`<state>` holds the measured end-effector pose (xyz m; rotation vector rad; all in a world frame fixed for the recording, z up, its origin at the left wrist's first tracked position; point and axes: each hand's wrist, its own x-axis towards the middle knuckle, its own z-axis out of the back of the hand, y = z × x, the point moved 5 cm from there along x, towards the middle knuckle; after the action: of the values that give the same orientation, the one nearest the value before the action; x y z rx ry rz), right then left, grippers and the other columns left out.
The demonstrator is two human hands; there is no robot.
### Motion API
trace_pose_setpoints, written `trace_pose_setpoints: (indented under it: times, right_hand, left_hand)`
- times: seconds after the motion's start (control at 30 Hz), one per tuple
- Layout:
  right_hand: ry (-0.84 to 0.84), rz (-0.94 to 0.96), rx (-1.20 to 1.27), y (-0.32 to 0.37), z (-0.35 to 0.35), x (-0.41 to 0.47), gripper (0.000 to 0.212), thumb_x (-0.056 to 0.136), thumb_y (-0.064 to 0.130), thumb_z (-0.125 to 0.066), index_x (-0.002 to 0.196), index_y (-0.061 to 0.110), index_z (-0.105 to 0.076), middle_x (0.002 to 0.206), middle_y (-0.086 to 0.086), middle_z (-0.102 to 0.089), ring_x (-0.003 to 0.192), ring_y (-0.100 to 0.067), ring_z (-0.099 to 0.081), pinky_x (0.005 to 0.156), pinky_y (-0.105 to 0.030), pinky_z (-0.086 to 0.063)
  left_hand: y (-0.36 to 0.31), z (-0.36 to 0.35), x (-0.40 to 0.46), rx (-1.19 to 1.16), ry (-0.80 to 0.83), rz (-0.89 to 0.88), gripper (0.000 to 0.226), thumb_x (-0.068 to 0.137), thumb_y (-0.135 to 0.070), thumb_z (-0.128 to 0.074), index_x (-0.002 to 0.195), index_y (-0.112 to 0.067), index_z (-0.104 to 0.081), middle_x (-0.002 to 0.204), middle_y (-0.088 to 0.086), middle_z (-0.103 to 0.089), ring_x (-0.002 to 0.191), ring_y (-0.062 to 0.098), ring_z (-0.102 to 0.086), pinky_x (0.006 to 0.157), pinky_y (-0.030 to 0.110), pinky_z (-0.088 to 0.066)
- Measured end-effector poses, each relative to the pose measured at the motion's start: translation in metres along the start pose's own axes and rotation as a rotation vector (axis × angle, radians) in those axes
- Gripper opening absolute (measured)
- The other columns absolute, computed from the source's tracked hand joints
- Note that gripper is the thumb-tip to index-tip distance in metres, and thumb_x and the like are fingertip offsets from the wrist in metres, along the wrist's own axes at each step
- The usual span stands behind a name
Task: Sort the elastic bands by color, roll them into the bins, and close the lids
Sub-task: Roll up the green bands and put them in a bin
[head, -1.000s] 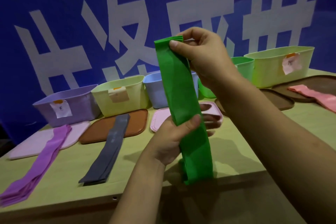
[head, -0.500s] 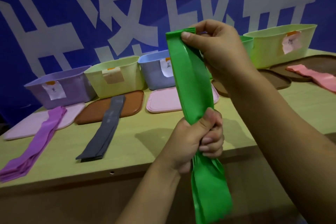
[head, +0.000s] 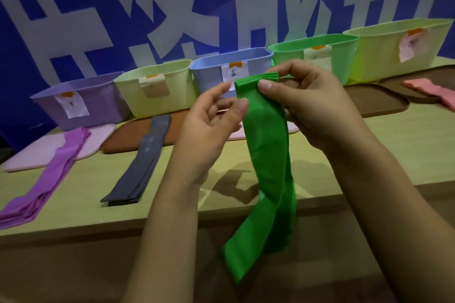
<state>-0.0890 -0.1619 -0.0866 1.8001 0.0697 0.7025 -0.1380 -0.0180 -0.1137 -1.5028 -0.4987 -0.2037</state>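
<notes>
A stack of green elastic bands (head: 267, 155) is held upright in front of the table edge (head: 73, 226), its top end level with the bins and its lower end hanging free below the tabletop. The top end is pinched by the right hand (head: 317, 106), thumb on the near face and fingers curled behind. The left edge, just below the top, is pinched by the left hand (head: 209, 125) between thumb and forefinger, the remaining fingers loosely curled. No roll has yet been formed. The green bin (head: 342, 49) stands open at the back, between the blue bin (head: 209, 69) and a pale yellow-green bin (head: 384, 56); the purple bin (head: 103, 103) and a second pale yellow-green bin (head: 177, 91) stand to the left. Purple bands (head: 44, 187) and grey bands (head: 138, 170) lie flat on the table, partly over a pink lid (head: 29, 157) and a brown lid (head: 118, 142); pink bands (head: 430, 91) lie on a dark lid (head: 394, 86) at the right. Risks judged: layers could fan apart or slip from the light pinch as rolling starts; the unsupported tail could twist, giving a skewed roll; a loosely wound roll could spring open in the bin and obstruct the lid.
</notes>
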Motion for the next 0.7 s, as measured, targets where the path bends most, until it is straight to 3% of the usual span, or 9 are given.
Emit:
trace_pose_setpoints:
  times: [0.13,0.27,0.37,0.47,0.7]
  right_hand:
    - [0.036,0.036,-0.020,-0.002,-0.003,-0.009,0.015,0.072,0.009,-0.066,0.086,0.007,-0.059,0.061,0.003,-0.068,0.065,-0.011,-0.068,0.060,-0.021,-0.054]
    - [0.040,0.029,-0.091,-0.013,0.005,-0.008,0.020,0.064,0.017,-0.068,0.081,0.008,-0.064,0.068,0.002,-0.069,0.069,-0.009,-0.068,0.063,-0.019,-0.053]
    - [0.075,-0.007,-0.089,-0.023,0.010,-0.004,0.017,0.066,0.014,-0.077,0.080,0.011,-0.066,0.073,-0.001,-0.070,0.071,-0.012,-0.067,0.068,-0.027,-0.056]
    - [0.135,-0.016,-0.122,-0.027,0.012,-0.002,0.021,0.069,0.013,-0.074,0.090,0.016,-0.070,0.080,-0.004,-0.072,0.076,-0.013,-0.067,0.066,-0.027,-0.055]
    - [0.206,0.024,-0.070,-0.020,0.010,-0.001,0.020,0.065,0.007,-0.065,0.082,0.012,-0.074,0.066,0.005,-0.070,0.063,-0.005,-0.067,0.054,-0.017,-0.052]
  left_hand:
    - [-0.012,-0.008,0.007,0.074,0.002,-0.199,0.010,0.082,-0.017,-0.066,0.091,-0.021,-0.066,0.083,-0.005,-0.071,0.081,0.010,-0.067,0.072,0.024,-0.055]
    - [-0.004,-0.003,0.009,0.112,-0.046,-0.295,0.019,0.077,-0.018,-0.073,0.085,-0.035,-0.071,0.089,-0.002,-0.070,0.083,0.014,-0.065,0.070,0.025,-0.053]
    - [0.004,-0.004,0.011,0.053,-0.034,-0.260,0.024,0.073,-0.009,-0.071,0.074,-0.034,-0.072,0.076,-0.008,-0.070,0.074,0.009,-0.063,0.065,0.022,-0.051]
    - [0.008,0.000,0.013,0.024,-0.036,-0.240,0.021,0.066,-0.010,-0.077,0.069,-0.030,-0.072,0.074,-0.007,-0.071,0.073,0.008,-0.065,0.065,0.022,-0.052]
    - [0.012,0.001,0.016,-0.205,0.080,-0.158,0.018,0.053,-0.030,-0.082,0.069,-0.025,-0.075,0.071,-0.010,-0.070,0.069,0.005,-0.065,0.057,0.020,-0.052]
